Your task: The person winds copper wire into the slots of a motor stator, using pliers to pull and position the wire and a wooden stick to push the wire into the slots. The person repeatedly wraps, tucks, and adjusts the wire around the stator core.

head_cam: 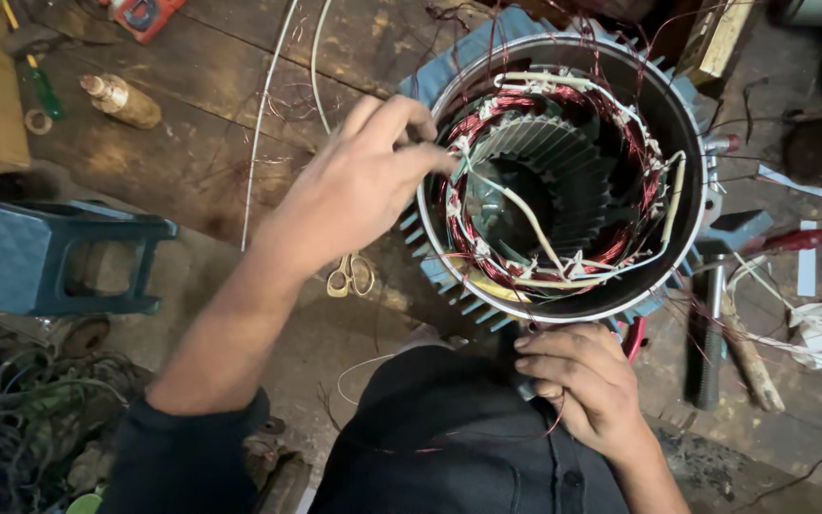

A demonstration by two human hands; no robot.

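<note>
A round electric motor stator [687, 124] with a blue finned casing stands on end on the dark workbench. Red copper windings [635, 152] and white sleeved leads [530, 224] ring its bore. My left hand [359, 186] reaches to the stator's left rim, its fingertips pinched on a thin white tie at the winding. My right hand [582, 376] rests against the casing's near side with fingers curled; what it grips is hidden. My dark-sleeved body fills the bottom of the view.
Small scissors [349, 276] lie left of the stator. A hammer [711, 314] and a red-handled screwdriver [787, 241] lie at right with white paper strips. A small bottle [126, 100] stands at upper left, a blue plastic stool [45, 257] at left, tangled wires below it.
</note>
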